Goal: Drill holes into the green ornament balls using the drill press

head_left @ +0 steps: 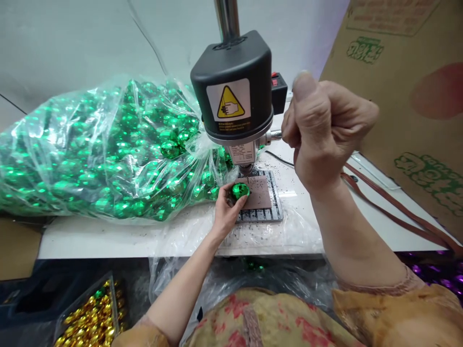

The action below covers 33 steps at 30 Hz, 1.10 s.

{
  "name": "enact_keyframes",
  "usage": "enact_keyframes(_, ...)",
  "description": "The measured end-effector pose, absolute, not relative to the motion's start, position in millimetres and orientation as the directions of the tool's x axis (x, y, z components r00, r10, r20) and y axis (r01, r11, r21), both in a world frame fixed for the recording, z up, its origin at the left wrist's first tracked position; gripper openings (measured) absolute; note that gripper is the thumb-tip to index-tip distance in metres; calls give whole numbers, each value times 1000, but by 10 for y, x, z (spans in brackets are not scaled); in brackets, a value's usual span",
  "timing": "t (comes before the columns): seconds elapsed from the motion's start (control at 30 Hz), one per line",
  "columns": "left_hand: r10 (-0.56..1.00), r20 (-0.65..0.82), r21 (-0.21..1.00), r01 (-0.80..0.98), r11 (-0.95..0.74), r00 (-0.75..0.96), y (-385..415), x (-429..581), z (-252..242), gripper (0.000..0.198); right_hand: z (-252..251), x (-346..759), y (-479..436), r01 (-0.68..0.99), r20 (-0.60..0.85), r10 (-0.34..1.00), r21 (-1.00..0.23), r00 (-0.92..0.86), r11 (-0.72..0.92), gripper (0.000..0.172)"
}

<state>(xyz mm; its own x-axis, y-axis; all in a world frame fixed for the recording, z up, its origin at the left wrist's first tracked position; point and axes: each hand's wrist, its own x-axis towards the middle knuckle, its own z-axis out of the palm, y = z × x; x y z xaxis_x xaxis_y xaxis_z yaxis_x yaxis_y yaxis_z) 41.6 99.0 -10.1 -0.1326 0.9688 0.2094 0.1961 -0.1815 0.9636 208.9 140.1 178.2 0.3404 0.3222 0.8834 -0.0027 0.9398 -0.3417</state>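
Note:
A shiny green faceted ball (240,190) is pinched in my left hand (227,207), over the left part of the small drill press base (277,202). Just above the ball is the chuck (247,168) of the drill press (231,82), which has a black head with a yellow warning label. My right hand (321,125) is closed in a fist at the end of the press's metal feed handle (275,135). A brownish square pad (262,193) lies on the base, sprinkled with dark shavings.
A large clear plastic bag (104,154) full of green balls lies to the left. A cardboard box (408,96) and a brown strap (394,207) are at the right. Gold balls (90,318) fill a container below the white table (119,238).

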Motion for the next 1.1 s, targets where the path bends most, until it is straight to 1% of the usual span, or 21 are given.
enact_keyframes(0.03,964,235,947,252,-198,-128,1016,401,-111,55,1786,2089,1396,4,884,317,-339,344,941,52)
enact_keyframes(0.1,961,250,935,285,-209,-117,1059,386,-129,56,1785,2093,1387,56,881,331,-370,338,927,53)
enact_keyframes(0.2,972,214,964,179,-196,-92,1118,405,-160,57,1771,2109,1379,103,874,364,-415,321,904,52)
enact_keyframes(0.3,983,174,982,78,-170,-51,1191,444,-178,58,1749,2119,1388,104,875,372,-420,309,902,52)
enact_keyframes(0.43,989,150,987,63,-148,-17,1280,464,-169,60,1727,2116,1408,145,870,388,-445,304,884,51)
enact_keyframes(0.53,989,145,984,107,-144,-6,1303,444,-170,61,1731,2107,1408,171,878,367,-430,308,886,50)
enact_keyframes(0.63,988,156,969,191,-154,6,1280,417,-180,59,1750,2098,1392,170,883,352,-416,309,893,51)
enact_keyframes(0.73,974,225,927,303,-221,22,1233,421,-180,56,1775,2091,1366,145,871,367,-430,325,891,53)
enact_keyframes(0.83,950,312,870,392,-299,32,1193,464,-170,54,1798,2089,1346,113,871,359,-416,335,902,54)
enact_keyframes(0.9,948,317,862,405,-304,37,1180,495,-165,53,1804,2090,1339,108,876,351,-404,330,908,53)
enact_keyframes(1.03,955,292,883,370,-289,48,1176,522,-163,53,1761,2093,1319,74,868,366,-412,336,908,49)
enact_keyframes(1.1,956,289,885,368,-286,48,1173,523,-157,53,1703,2093,1309,67,872,346,-391,346,918,48)
